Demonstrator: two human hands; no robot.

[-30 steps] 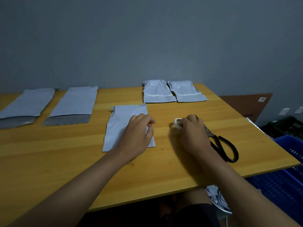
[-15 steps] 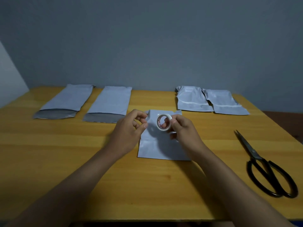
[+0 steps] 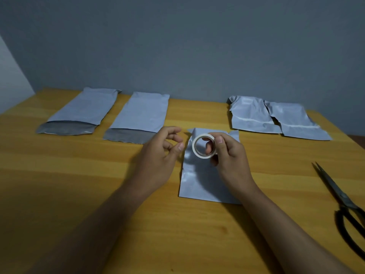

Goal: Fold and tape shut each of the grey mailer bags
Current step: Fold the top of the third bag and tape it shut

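Observation:
A folded grey mailer bag (image 3: 199, 180) lies flat in the middle of the wooden table (image 3: 59, 184). Above it my right hand (image 3: 229, 155) holds a white tape roll (image 3: 203, 146) upright, thumb on its rim and a finger through its hole. My left hand (image 3: 160, 153) hovers just left of the roll with fingers loosely curled and thumb near the forefinger, holding nothing. Two unfolded mailer bags (image 3: 83, 111) (image 3: 142, 115) with open dark flaps lie at the back left. Two folded, taped bags (image 3: 250, 117) (image 3: 294, 123) lie at the back right.
Black-handled scissors (image 3: 343, 206) lie shut on the table at the right edge, blades pointing away from me. A grey wall (image 3: 177, 46) rises directly behind the table. Bare wood stretches along the front and left.
My right hand lifted the tape roll from beside the scissors and brought it over the folded bag. My left hand came off the bag and rose beside the roll. The view turned left.

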